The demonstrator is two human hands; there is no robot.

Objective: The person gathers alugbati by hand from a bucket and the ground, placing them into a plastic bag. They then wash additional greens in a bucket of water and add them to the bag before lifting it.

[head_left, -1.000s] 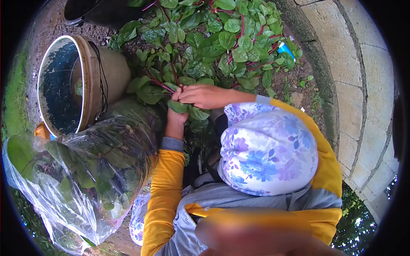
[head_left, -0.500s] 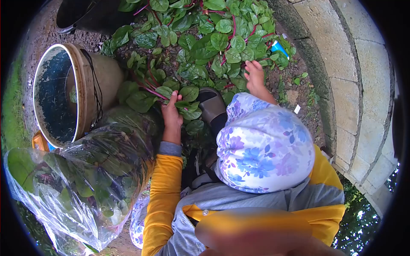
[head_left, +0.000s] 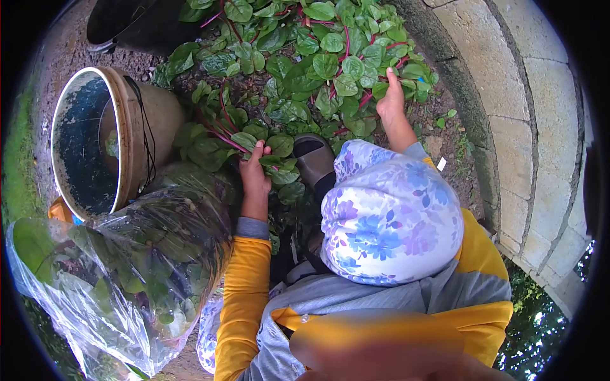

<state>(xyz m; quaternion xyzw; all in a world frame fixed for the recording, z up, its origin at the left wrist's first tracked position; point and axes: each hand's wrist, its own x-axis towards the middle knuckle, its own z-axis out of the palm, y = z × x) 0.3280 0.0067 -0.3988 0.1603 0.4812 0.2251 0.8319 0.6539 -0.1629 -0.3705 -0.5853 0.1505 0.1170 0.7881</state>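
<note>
My left hand [head_left: 254,171] is shut on a small bunch of cut greens [head_left: 274,152], broad green leaves on red stems, held low beside my sandal [head_left: 312,157]. My right hand [head_left: 391,105] reaches out to the far right side of the leafy plant patch [head_left: 318,47], thumb raised. Its fingers are tucked among the leaves, so I cannot tell whether they hold a stem. My knee in floral fabric [head_left: 387,209] fills the middle, and both sleeves are yellow.
A tan bucket [head_left: 136,120] lies on its side at the left, its dark inside facing me. Below it sits a clear plastic bag [head_left: 127,273] stuffed with leaves. A curved stone kerb [head_left: 540,127] borders the bed on the right. A dark container [head_left: 127,22] stands at the top left.
My right hand left the bunch in my left hand and moved up and right into the plants. My left hand stayed low with the bunch.
</note>
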